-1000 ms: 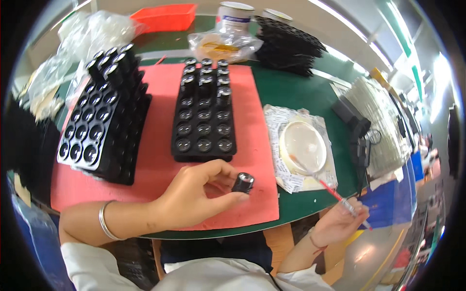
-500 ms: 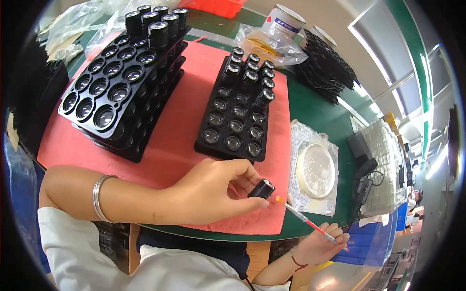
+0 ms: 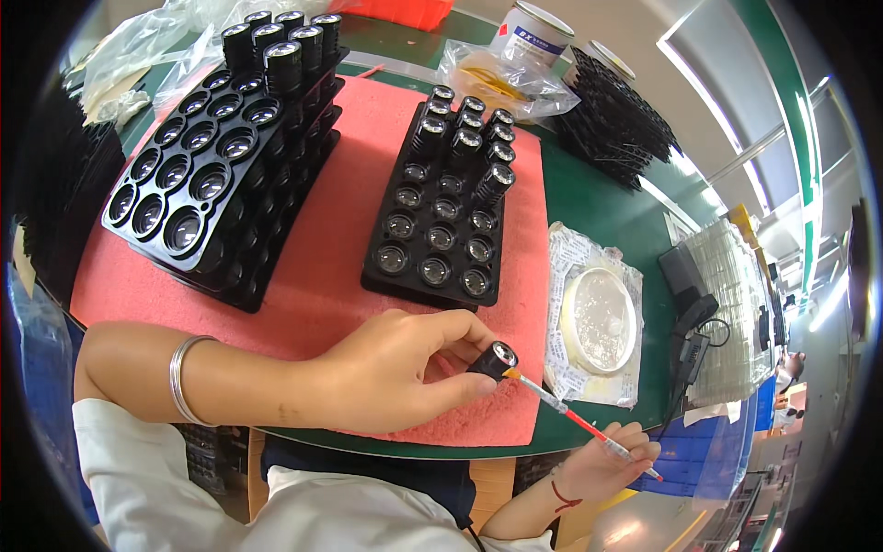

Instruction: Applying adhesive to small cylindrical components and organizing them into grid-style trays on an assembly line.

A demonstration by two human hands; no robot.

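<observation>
Since half a second ago your thin swab stick (image 3: pixel 575 419) has closed in, so its tip now touches the open end of the small black lens barrel (image 3: pixel 495 360); before, the tip sat just short of it. Your left hand (image 3: pixel 395 373) is clamped on that barrel, thumb and fingers pinching it above the near edge of the red mat (image 3: pixel 322 248), close to the mat's near right corner. Your right hand (image 3: pixel 602 460) is closed around the stick's far end, beyond the near edge of the green table (image 3: pixel 598 198). The black tray of lenses (image 3: pixel 441 212) lies on the mat just beyond your left hand. The round white dish (image 3: pixel 598 317) rests right of the mat.
</observation>
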